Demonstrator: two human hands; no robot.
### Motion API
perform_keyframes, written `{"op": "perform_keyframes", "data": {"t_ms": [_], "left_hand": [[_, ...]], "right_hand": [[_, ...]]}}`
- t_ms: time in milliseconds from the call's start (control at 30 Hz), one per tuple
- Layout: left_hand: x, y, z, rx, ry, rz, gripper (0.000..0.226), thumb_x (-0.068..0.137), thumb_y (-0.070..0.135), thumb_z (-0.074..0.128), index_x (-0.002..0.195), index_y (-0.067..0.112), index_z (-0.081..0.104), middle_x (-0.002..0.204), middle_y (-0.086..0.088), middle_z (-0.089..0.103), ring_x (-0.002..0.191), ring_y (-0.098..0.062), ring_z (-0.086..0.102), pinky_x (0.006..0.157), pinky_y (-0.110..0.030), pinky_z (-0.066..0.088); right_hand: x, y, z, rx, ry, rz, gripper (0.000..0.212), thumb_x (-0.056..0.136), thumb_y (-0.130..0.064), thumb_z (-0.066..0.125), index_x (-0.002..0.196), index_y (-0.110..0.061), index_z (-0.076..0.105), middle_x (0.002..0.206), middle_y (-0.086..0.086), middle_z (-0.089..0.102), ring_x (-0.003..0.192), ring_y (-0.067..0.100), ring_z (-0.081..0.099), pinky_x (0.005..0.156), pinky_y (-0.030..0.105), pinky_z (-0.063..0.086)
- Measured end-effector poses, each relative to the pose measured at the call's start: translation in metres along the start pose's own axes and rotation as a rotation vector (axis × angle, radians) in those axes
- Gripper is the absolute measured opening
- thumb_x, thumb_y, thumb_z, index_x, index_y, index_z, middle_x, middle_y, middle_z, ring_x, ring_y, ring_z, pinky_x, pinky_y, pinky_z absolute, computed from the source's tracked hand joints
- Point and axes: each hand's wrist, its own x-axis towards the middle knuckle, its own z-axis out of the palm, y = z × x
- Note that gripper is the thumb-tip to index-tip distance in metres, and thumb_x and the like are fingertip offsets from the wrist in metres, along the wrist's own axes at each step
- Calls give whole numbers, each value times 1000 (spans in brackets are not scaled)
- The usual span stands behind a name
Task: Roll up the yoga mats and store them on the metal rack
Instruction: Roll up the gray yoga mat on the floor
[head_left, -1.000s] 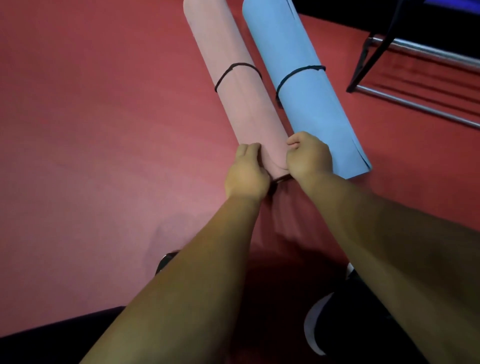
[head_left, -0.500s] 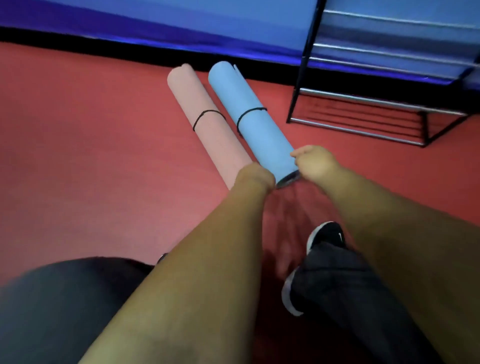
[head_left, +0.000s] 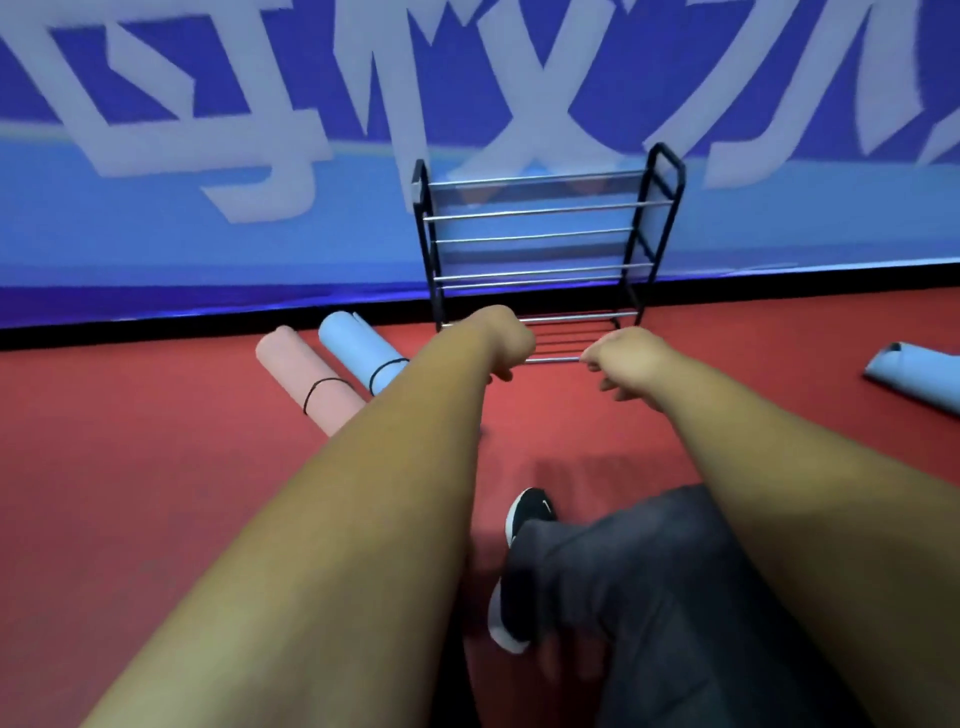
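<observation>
Pink mat (head_left: 306, 375), blue mat (head_left: 357, 347) parallel, axes far-left twd wall (head_left: 208, 249)

Both bare forearms reach forward and slightly down from the bottom of the view. The left arm (head_left: 363, 519) runs up toward the middle, and the right arm (head_left: 789, 493) comes in from the right edge. The left grip (head_left: 506, 345) shows its back to the camera, its fingers curled tightly under into a fist that holds nothing. The right grip (head_left: 631, 358) hangs just beside it (apart, not touching), wrist bent down a little, fingers loosely curled and empty.
</observation>
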Motion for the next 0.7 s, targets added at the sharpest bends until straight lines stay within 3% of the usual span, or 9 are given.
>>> {"op": "perform_keyframes", "data": {"t_ms": [167, 233, 300, 400, 467, 500, 533, 600, 700], "left_hand": [[1, 27, 33, -7, -73, 97, 29, 101, 14, 48, 117, -2, 66, 109, -21, 76, 90, -30, 81, 88, -53, 64], [7, 31, 49, 29, -116, 104, 28, 102, 13, 49, 117, -3, 67, 111, -22, 76, 91, -31, 81, 86, -52, 63], [19, 36, 62, 29, -148, 103, 27, 102, 12, 50, 116, -2, 68, 111, -22, 76, 90, -31, 81, 84, -50, 64], [41, 43, 86, 43, -175, 101, 26, 101, 13, 52, 115, 0, 69, 114, -18, 75, 87, -27, 82, 76, -44, 63], [60, 51, 109, 82, -212, 103, 26, 102, 13, 52, 116, -1, 69, 117, -18, 75, 89, -27, 81, 75, -42, 61], [68, 55, 123, 105, -240, 110, 27, 103, 12, 51, 118, -2, 69, 118, -18, 74, 92, -29, 81, 75, -41, 60], [76, 61, 137, 130, -269, 119, 28, 105, 12, 50, 119, -4, 69, 120, -19, 74, 94, -30, 81, 75, -42, 60], [93, 72, 168, 173, -324, 133, 29, 105, 11, 49, 119, -5, 68, 122, -21, 73, 95, -31, 81, 76, -44, 61], [117, 94, 221, 223, -397, 147, 27, 105, 12, 50, 119, -3, 68, 123, -19, 72, 94, -29, 80, 84, -48, 64]], "right_hand": [[-8, 28, -34, -19, 56, 63, 28, 105, -14, 58, 120, 4, 72, 119, 27, 75, 90, 37, 73, 68, 36, 54], [-2, 39, -41, -109, 70, 92, 27, 104, -15, 55, 101, 4, 74, 111, 27, 77, 92, 43, 77, 66, 34, 54], [7, 52, -46, -161, 123, 161, 32, 100, -17, 51, 72, -7, 61, 103, 26, 77, 95, 46, 75, 64, 31, 51], [20, 81, -49, -207, 187, 207, 37, 100, -17, 49, 64, -13, 45, 72, 16, 56, 86, 43, 59, 82, 34, 53], [26, 105, -50, -215, 183, 237, 36, 102, -17, 48, 67, -12, 48, 75, 19, 56, 73, 39, 51, 93, 36, 56], [29, 121, -51, -196, 161, 270, 33, 103, -16, 47, 72, -9, 56, 88, 26, 65, 68, 40, 53, 95, 37, 57], [34, 138, -53, -219, 122, 300, 31, 104, -14, 46, 84, -4, 67, 108, 30, 71, 74, 40, 62, 90, 36, 57], [37, 173, -56, -226, 47, 347, 32, 105, -11, 49, 117, 3, 74, 129, 26, 71, 111, 42, 71, 73, 32, 54], [38, 229, -72, -192, 7, 409, 36, 105, -8, 53, 135, 5, 68, 137, 24, 69, 129, 36, 67, 93, 37, 55]]}}
